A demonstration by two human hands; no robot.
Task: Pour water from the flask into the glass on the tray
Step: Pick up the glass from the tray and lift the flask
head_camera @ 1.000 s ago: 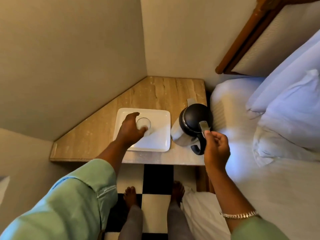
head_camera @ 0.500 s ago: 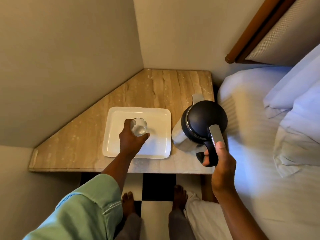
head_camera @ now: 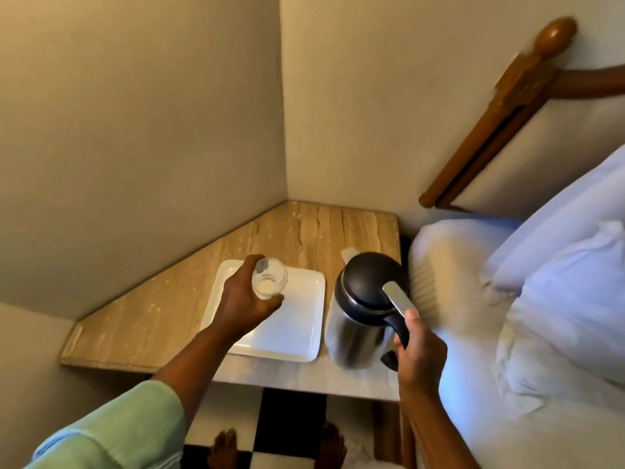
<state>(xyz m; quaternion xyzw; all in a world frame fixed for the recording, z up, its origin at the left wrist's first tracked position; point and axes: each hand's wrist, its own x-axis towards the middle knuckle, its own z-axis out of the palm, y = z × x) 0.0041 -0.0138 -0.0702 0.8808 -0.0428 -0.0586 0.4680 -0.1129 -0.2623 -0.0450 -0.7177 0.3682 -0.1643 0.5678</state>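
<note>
A clear glass [head_camera: 270,278] stands open side up over the far left part of the white square tray [head_camera: 297,323]; my left hand [head_camera: 241,299] is wrapped around it. Whether its base touches the tray I cannot tell. To the right of the tray is the steel flask [head_camera: 355,330] with a black lid and black handle. My right hand [head_camera: 419,353] grips that handle, thumb near the silver lever on the lid. The flask looks upright, slightly blurred, near the table's front edge.
The tray and flask are on a wedge-shaped stone-topped bedside table [head_camera: 304,231] set into a wall corner. A bed with white sheets and pillows [head_camera: 558,282] presses against its right side, below a wooden headboard [head_camera: 500,120]. Checkered floor and bare feet [head_camera: 230,448] show below.
My right hand has closed fully round the flask handle and the flask has shifted toward the front edge. My left hand keeps hold of the glass. The view has tilted upward.
</note>
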